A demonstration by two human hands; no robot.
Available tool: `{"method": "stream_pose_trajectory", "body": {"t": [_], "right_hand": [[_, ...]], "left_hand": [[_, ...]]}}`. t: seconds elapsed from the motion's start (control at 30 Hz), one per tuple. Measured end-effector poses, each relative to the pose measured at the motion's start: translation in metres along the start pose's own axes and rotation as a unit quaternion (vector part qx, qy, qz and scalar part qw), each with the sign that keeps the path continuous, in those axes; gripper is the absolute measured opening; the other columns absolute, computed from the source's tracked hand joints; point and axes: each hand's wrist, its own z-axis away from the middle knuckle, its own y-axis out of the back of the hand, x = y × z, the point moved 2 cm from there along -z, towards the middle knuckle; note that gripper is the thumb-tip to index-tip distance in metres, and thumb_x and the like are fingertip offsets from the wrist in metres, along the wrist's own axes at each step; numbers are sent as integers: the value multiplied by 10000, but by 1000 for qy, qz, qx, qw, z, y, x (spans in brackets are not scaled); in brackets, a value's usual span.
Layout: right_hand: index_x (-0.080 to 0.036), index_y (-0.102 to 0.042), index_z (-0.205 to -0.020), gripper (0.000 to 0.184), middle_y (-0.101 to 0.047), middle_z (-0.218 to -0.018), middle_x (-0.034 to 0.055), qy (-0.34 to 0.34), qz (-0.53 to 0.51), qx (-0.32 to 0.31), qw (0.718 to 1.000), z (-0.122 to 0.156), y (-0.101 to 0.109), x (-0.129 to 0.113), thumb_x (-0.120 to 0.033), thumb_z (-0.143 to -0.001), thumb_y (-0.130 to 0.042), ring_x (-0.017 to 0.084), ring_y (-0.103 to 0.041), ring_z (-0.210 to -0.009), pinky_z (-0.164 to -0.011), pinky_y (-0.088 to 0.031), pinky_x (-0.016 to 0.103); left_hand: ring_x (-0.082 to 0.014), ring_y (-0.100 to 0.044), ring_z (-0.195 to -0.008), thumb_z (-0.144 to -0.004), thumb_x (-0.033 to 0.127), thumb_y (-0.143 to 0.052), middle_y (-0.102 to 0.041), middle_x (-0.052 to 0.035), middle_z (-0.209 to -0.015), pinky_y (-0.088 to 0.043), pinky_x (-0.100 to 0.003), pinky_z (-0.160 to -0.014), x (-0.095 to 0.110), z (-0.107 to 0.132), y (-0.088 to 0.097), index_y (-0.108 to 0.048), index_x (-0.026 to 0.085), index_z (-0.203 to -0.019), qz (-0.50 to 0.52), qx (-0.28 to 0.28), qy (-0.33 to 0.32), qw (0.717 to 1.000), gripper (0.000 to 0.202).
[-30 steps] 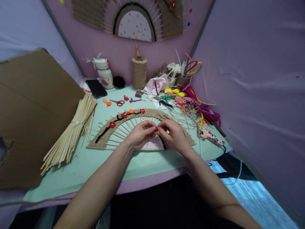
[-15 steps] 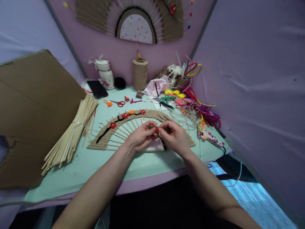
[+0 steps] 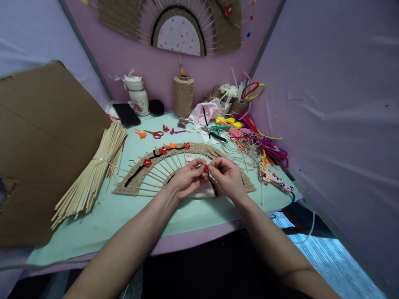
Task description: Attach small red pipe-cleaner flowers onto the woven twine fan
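Note:
Between my fingertips is a small red pipe-cleaner flower [image 3: 205, 168], partly covered by the fingers. My left hand [image 3: 192, 177] pinches it from the left, and my right hand [image 3: 227, 177] pinches it from the right. Both hands hover over a woven twine fan [image 3: 199, 148] with thin stick ribs, lying flat on the table. Along the fan's left arc runs a black pipe-cleaner branch [image 3: 134, 176] bearing a red flower [image 3: 147, 163], an orange flower [image 3: 172, 145] and other red ones. The fan's pale centre is partly hidden by my hands.
Left lie a bundle of sticks [image 3: 90, 174] and a cardboard sheet [image 3: 46, 158]. Behind are a phone [image 3: 126, 114], a bottle [image 3: 139, 97], red scissors [image 3: 158, 135], a twine spool [image 3: 183, 97] and pliers [image 3: 218, 135]. Pipe cleaners [image 3: 264, 143] and a glue gun [image 3: 274, 178] are at right.
The view has shifted very slightly. Both hands stay over the fan, holding the red flower, with only tiny finger movement.

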Motion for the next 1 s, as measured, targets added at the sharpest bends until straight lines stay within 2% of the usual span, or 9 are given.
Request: {"method": "stream_pose_trajectory", "body": {"t": [0.1, 0.2, 0.37, 0.6, 0.77, 0.83, 0.9, 1.0], "right_hand": [[-188, -612, -688, 164, -599, -625, -15, -63, 11, 52, 997, -5, 4, 3, -345, -720, -646, 118, -516, -572, -562, -423, 244], [-185, -616, -666, 180, -601, -615, -15, -100, 22, 76, 992, -8, 5, 4, -359, -702, -648, 119, -503, -567, -557, -409, 245], [-187, -620, -658, 181, -613, -610, -15, -107, 32, 74, 991, -8, 4, 2, -362, -690, -652, 123, -517, -568, -562, -417, 245], [-193, -606, -650, 156, -620, -606, -6, -100, 35, 82, 991, -7, 0, 2, -345, -675, -627, 133, -526, -566, -548, -421, 253], [-190, -587, -639, 166, -587, -602, -20, -92, 17, 95, 991, -4, -6, -4, -340, -692, -633, 123, -510, -568, -573, -430, 254], [-191, -578, -641, 175, -573, -593, -26, -93, 1, 104, 990, -2, -10, -6, -344, -705, -634, 121, -502, -563, -569, -430, 253], [-192, -582, -665, 193, -566, -590, -30, -96, -26, 102, 990, -1, -14, -7, -366, -729, -636, 120, -498, -553, -560, -428, 253], [-186, -622, -732, 233, -587, -621, -18, -75, -43, 67, 994, -2, -13, -8, -409, -800, -611, 126, -518, -570, -574, -438, 260]], "left_hand": [[-55, -585, -591, -593, 198, -850, -667, 5, -740, -505, -186, -621, 0, -5, 3, -672, 154, -805, -64, 52, -65, 995, 280], [-92, -621, -630, -626, 218, -807, -709, -12, -749, -523, -226, -656, 3, -7, 5, -715, 155, -805, -181, 91, -143, 969, 211], [-149, -664, -688, -669, 204, -742, -739, -35, -753, -549, -293, -713, 8, -4, 3, -752, 162, -776, -291, 124, -177, 932, 115], [-164, -666, -685, -702, 210, -708, -730, -29, -714, -544, -287, -688, 8, -1, 4, -754, 169, -760, -367, 127, -225, 894, 84], [-163, -658, -738, -760, 226, -679, -727, -33, -773, -521, -289, -738, 6, 0, 7, -757, 192, -789, -456, 138, -301, 826, 90], [-163, -654, -747, -771, 215, -663, -721, -33, -781, -518, -292, -744, 5, 1, 8, -752, 196, -781, -464, 148, -324, 811, 91], [-155, -652, -718, -766, 220, -661, -713, -31, -778, -522, -284, -714, 6, 1, 8, -742, 188, -769, -428, 157, -324, 829, 88], [-137, -642, -652, -715, 267, -716, -698, -20, -727, -519, -265, -659, 8, -2, 9, -727, 164, -751, -322, 160, -274, 892, 109]]}}
